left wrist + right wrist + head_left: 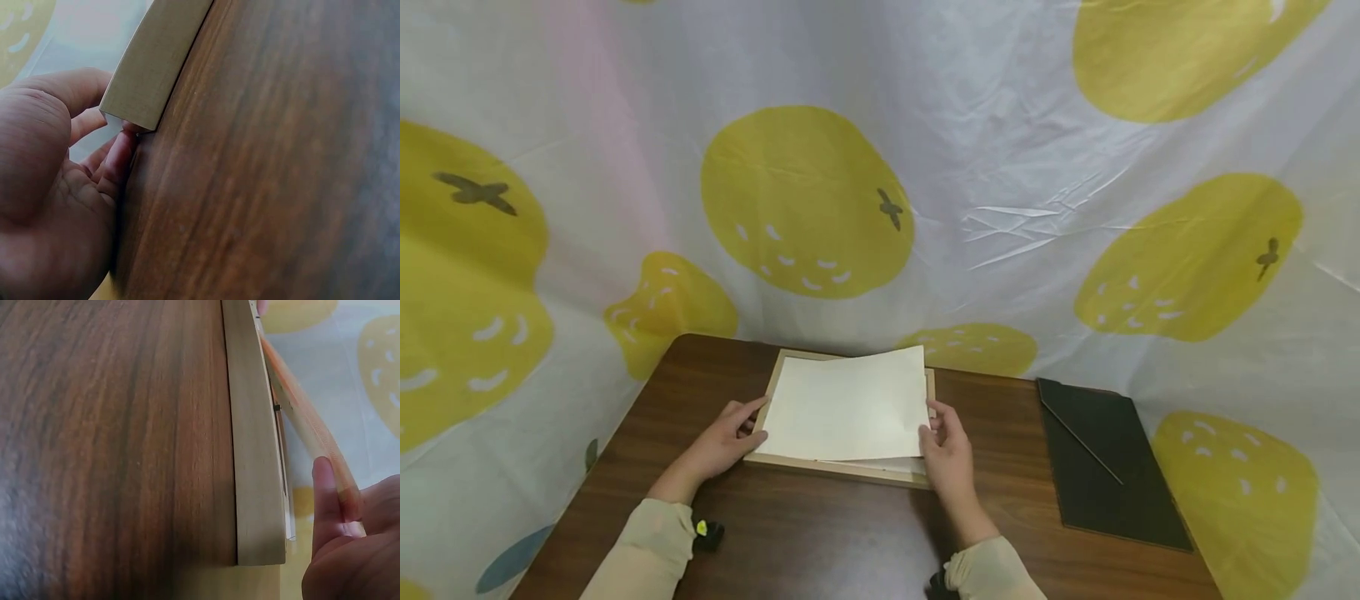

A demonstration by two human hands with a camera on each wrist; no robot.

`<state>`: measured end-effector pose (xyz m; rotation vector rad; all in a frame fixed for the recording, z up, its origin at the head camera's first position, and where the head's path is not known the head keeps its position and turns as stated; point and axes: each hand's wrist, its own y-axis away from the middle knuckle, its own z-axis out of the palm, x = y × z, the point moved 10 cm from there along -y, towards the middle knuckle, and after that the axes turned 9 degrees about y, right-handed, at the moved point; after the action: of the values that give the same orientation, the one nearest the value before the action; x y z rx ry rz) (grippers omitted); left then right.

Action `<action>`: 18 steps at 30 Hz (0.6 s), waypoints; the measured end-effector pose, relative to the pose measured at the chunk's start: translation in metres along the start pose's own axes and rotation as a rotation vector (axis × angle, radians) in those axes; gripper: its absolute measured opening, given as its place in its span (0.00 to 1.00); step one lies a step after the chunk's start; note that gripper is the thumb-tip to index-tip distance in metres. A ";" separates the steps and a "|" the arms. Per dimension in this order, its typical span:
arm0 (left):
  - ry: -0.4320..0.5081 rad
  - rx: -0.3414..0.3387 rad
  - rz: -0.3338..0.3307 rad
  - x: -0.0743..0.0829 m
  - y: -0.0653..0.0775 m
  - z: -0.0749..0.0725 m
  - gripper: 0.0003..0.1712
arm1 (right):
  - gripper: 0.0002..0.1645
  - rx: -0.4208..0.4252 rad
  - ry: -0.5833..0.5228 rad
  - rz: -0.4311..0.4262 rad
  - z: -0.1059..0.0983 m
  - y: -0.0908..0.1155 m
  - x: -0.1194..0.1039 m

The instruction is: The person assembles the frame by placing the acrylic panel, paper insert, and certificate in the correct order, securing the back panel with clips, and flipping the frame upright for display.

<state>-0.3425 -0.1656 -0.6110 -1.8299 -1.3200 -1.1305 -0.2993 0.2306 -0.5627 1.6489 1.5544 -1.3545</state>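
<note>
A light wooden picture frame lies flat on the table, with a cream-white sheet over it. The sheet's right side is raised and bowed, while its left side lies low against the frame. My right hand pinches the raised right edge between thumb and fingers; in the right wrist view this curved edge stands away from the frame's side. At the near left corner of the frame, my left hand grips with thumb above and fingers at its side. What lies under the sheet is mostly hidden.
A black board with a thin strip slanting across it lies at the right of the brown wooden table. Behind and around the table hangs a pale curtain with yellow fruit prints, close to the frame's far edge.
</note>
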 end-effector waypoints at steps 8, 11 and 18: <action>-0.025 0.002 0.025 0.003 0.000 0.000 0.42 | 0.26 -0.077 0.080 0.080 0.009 0.000 0.013; -0.016 0.002 0.020 0.002 0.000 0.000 0.42 | 0.26 -0.091 0.141 0.101 0.011 -0.001 0.015; -0.001 -0.001 0.013 0.001 -0.001 0.001 0.42 | 0.21 -0.064 0.363 0.078 0.003 -0.004 0.003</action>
<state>-0.3427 -0.1647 -0.6108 -1.8371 -1.3064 -1.1245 -0.3044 0.2306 -0.5656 1.9736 1.6892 -0.9925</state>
